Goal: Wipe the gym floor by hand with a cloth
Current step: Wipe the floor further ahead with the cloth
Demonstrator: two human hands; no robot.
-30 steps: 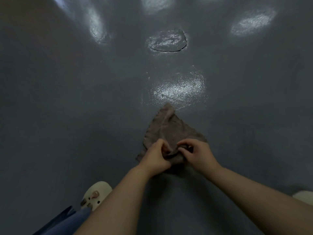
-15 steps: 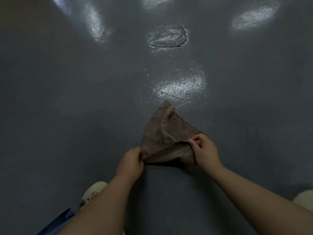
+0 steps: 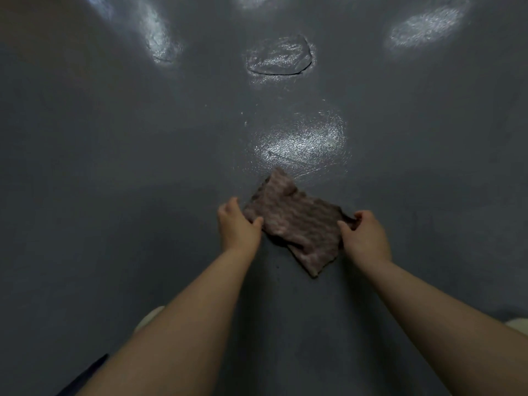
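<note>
A brownish cloth (image 3: 297, 221) lies spread over the dark grey gym floor (image 3: 114, 167), stretched between both hands. My left hand (image 3: 237, 224) pinches the cloth's left edge with thumb and curled fingers. My right hand (image 3: 364, 235) grips its right corner, thumb on top. One corner of the cloth points away from me, another points toward me.
Just beyond the cloth a shiny wet patch (image 3: 303, 141) reflects light. Farther off is a raised, cracked blister in the floor coating (image 3: 278, 57). Pale shoes show at the lower left (image 3: 148, 318) and at the right edge (image 3: 518, 324).
The hands have moved apart, pulling the bunched cloth open and flat on the floor. It now shows a wide face instead of a folded triangle.
</note>
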